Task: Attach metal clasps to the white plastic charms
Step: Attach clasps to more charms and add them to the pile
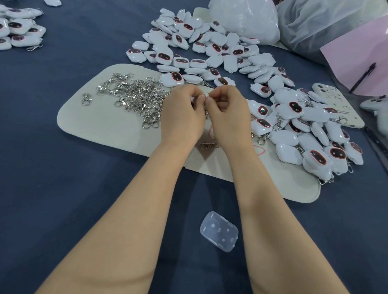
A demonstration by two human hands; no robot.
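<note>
White plastic charms (pixel 206 49) lie heaped beyond the cream mat (pixel 110 125), many seemingly unclasped; a clasped pile (pixel 310 143) sits right. Left hand (pixel 182 113) and right hand (pixel 228 114) pinch one silver metal clasp (pixel 206 97), fingers curled

A dark blue table (pixel 46 157) bears translucent plastic bags (pixel 247 13) at its far right.
</note>
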